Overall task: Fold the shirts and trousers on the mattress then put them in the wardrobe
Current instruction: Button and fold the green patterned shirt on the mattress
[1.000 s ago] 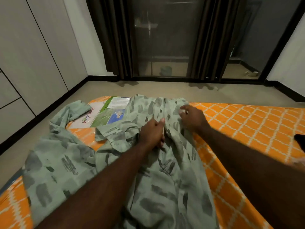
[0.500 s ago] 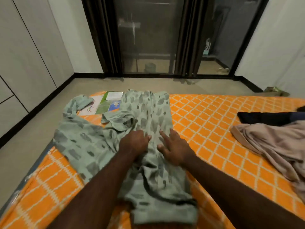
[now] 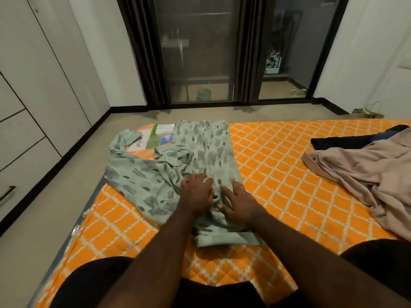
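Note:
A pale green shirt (image 3: pixel 200 150) with grey brush marks lies spread on the orange patterned mattress (image 3: pixel 278 174), one side folded over the middle and a sleeve trailing off to the left. My left hand (image 3: pixel 196 193) rests flat on the shirt's middle with its fingers spread. Beside it, my right hand (image 3: pixel 239 202) presses the cloth with straight fingers. A beige garment (image 3: pixel 364 176) lies crumpled at the right, and a dark garment (image 3: pixel 347 141) sits behind it. The white wardrobe (image 3: pixel 33 90) stands along the left wall.
A printed paper label (image 3: pixel 160 136) lies under the shirt at the mattress's far corner. Bare floor (image 3: pixel 73 185) runs between mattress and wardrobe. Dark curtains and a glass door (image 3: pixel 200 52) close the far wall. My knees (image 3: pixel 106 283) sit at the near edge.
Both hands have slid toward me down the shirt, from near the collar to its middle, flattening it. The view has pulled back and turned right, showing the beige garment.

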The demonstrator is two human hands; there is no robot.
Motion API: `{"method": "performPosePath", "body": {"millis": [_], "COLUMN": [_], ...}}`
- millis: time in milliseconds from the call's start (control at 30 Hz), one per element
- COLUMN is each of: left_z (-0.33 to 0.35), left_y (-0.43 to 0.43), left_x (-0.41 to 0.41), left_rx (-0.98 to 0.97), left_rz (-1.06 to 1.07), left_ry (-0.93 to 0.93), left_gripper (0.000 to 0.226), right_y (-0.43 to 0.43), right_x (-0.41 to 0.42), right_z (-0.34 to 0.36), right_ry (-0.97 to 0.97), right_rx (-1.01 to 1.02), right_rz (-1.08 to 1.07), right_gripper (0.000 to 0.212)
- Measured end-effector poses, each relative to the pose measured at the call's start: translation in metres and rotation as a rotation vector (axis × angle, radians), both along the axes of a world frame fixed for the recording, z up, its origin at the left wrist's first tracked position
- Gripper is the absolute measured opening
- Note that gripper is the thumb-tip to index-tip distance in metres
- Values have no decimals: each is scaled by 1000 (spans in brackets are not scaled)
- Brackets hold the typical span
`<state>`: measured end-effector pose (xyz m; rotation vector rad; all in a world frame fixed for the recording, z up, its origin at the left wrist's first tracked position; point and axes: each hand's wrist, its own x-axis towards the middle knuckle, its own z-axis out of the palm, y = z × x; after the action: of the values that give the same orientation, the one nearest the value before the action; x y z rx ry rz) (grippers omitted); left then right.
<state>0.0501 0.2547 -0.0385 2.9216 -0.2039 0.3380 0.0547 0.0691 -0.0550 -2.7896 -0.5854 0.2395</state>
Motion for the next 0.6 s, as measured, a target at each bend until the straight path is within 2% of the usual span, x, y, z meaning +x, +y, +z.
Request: {"method": "performPosePath", "body": {"millis": [67, 133, 167, 267, 333, 400, 600], "left_z": [4, 5, 5, 2, 2, 1, -9], "left_y": [-5, -7, -8, -10, -13, -17, -15], "left_x": [-16, -27, -33, -46, -53, -60, -71], "left_rx": [-14, -42, -75, -137, -129, -112, -17], "left_rz": [1, 6, 8, -1, -3, 10, 82], "left_ry": [100, 157, 203, 358, 402, 393, 235], "left_gripper": [25, 20, 18, 25, 34, 40, 15], "right_y": [-2, -10, -16, -28, -32, -34, -41], "right_x": [-7, -14, -17, -28, -32, -35, -39], "right_z": [7, 16, 21, 37, 41, 42, 48], "right_ry": [-94, -189, -177, 30, 123, 120, 104], "right_rx": [7, -4, -30, -185, -214, -228, -318], "right_rz": [75, 166, 195, 205, 193, 189, 170], "right_gripper": [80, 67, 61, 55, 54, 53, 59]}}
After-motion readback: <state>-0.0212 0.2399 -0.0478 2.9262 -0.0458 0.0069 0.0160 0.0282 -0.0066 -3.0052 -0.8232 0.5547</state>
